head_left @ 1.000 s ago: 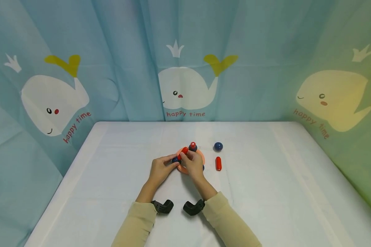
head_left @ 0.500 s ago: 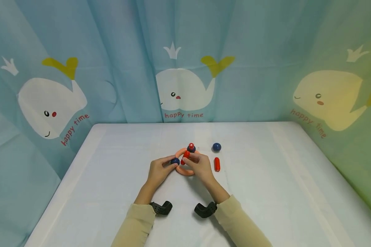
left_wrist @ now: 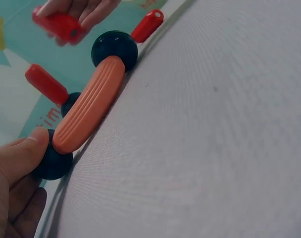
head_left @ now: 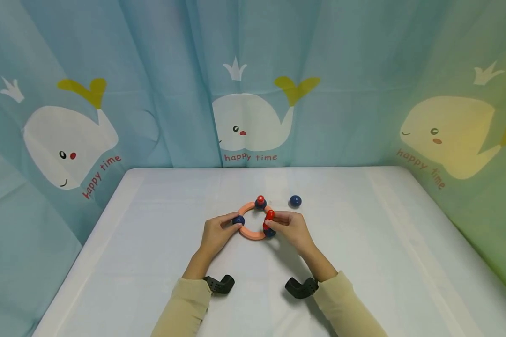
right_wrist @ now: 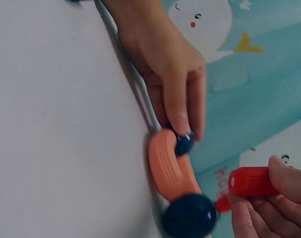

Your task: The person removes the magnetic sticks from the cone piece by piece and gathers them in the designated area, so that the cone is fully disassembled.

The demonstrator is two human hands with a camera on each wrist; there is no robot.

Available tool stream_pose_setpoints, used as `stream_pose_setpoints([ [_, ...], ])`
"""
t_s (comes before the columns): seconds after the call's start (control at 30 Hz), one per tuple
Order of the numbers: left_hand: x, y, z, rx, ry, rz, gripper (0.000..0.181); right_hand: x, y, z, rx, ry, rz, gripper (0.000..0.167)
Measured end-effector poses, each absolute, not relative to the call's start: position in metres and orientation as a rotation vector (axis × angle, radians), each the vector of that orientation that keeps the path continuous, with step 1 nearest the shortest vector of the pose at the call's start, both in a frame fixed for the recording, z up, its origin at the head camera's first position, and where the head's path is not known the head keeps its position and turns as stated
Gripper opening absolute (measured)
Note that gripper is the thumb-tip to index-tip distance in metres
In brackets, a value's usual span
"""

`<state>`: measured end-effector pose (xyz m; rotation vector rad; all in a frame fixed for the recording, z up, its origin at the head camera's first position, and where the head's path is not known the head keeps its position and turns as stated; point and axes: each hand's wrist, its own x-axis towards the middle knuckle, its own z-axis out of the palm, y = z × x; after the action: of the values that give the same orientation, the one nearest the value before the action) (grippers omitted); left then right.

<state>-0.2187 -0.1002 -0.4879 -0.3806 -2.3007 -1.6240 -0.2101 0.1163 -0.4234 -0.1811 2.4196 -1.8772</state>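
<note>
My left hand (head_left: 218, 232) pinches a navy ball (head_left: 238, 220) at the left of a ring of curved orange pieces (head_left: 252, 235) on the table. In my right hand (head_left: 294, 229) a short red rod (right_wrist: 252, 181) is held between thumb and fingers, tilted, close above the ring's right-hand navy ball (head_left: 270, 232). The left wrist view shows a gap between that rod and the ball (left_wrist: 115, 49). At the back of the ring another navy ball (head_left: 260, 205) bears an upright red rod (head_left: 260, 199).
A loose navy ball (head_left: 295, 201) lies right of the ring, towards the back. Another red rod (left_wrist: 148, 26) lies on the white table (head_left: 173, 196), hidden by my right hand in the head view. A blue curtain (head_left: 160, 84) hangs behind the table.
My right hand has carried the red rod from the left ball rightwards across the ring to the right-hand ball. My left hand keeps its pinch on the left ball.
</note>
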Motion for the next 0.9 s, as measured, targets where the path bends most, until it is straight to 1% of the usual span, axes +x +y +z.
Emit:
stream_pose_setpoints([
  [0.43, -0.217, -0.1, -0.487, -0.386, -2.308, -1.622, 0.034, -0.218, 0.163, -0.411, -0.046, 2.437, -1.766, 0.037],
  [0.77, -0.216, -0.1, -0.488, -0.383, -2.314, -1.623, 0.035, -0.224, 0.199, -0.413, 0.058, 2.376, -1.748, 0.048],
  [0.9, -0.217, -0.099, -0.488, -0.377, -2.312, -1.62, 0.034, -0.226, 0.206, -0.415, 0.075, 2.364, -1.712, 0.048],
])
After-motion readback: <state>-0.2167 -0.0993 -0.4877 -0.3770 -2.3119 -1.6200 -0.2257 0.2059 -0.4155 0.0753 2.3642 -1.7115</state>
